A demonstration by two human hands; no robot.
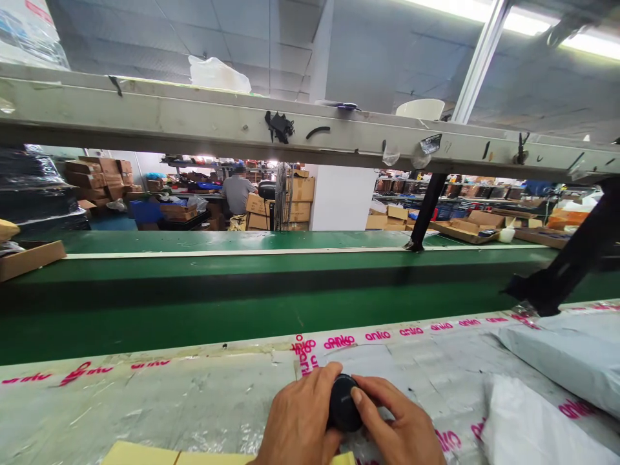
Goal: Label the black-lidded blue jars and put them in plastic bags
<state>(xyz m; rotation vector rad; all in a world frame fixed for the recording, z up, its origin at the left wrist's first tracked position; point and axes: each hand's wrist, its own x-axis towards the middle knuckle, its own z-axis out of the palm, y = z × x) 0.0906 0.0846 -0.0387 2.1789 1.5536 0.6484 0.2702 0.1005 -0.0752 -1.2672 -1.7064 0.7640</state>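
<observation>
A small round black piece [345, 402], like a cap or knob, is held between both hands just above the taped worktop [194, 400]. My left hand [301, 413] curls around its left side, with the fingertips partly hidden behind it. From the right, my right hand [394, 416] presses the thumb on its face and keeps the fingers bent at its edge. What kind of part it is I cannot make out. Yellow paper or card [140, 454] lies under and beside my left wrist at the bottom edge.
White plastic bags [537, 420] lie at the right of the worktop. Beyond runs a green conveyor belt [252, 303], with a grey beam [194, 119] overhead and black-wrapped posts [566, 271] at the right. A cardboard tray [31, 259] sits far left. A seated person [237, 190] is in the background.
</observation>
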